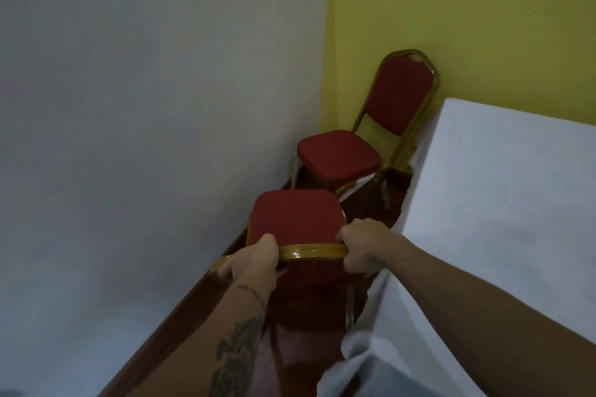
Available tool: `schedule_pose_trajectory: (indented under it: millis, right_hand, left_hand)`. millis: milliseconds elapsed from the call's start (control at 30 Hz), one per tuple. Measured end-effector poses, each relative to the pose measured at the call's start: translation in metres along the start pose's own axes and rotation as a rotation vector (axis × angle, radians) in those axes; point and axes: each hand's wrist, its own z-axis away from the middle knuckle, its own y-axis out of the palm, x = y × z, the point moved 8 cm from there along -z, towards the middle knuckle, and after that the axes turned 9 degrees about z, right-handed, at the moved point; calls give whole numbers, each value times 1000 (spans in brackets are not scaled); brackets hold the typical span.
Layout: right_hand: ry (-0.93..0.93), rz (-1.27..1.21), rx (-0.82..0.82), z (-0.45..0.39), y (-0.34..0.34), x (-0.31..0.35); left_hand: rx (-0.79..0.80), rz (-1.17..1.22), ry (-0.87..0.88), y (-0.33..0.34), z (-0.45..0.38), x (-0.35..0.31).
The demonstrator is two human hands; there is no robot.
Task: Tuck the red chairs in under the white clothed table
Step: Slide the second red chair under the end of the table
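Red-cushioned near chair point(295, 219) with gold frame, gripped by the top rail of its backrest, seat pointing away toward the yellow wall point(467, 10). Left hand point(250, 259) curled around the rail's left bend, fingers wrapped shut on the metal. Right hand point(361, 251) clamped on the rail's right end, fingers folded under. Beyond the fingertips, a second red chair point(338, 155) standing crosswise, seat facing left toward the white wall point(145, 90). Just right of the right-hand knuckles, the white-clothed table point(516, 203), cloth hanging to the dark floor point(300, 342).
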Motion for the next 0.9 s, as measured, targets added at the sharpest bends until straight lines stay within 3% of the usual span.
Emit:
schedule_pose_trajectory:
  millis: [433,900]
  right_hand:
    - [177,-80,43,-37,-12,64]
    - [338,-202,-19,-27,-15,113]
  left_hand:
    - [371,-318,-98,-2,-28,-78]
    - [457,-595,12,-4,-66,-132]
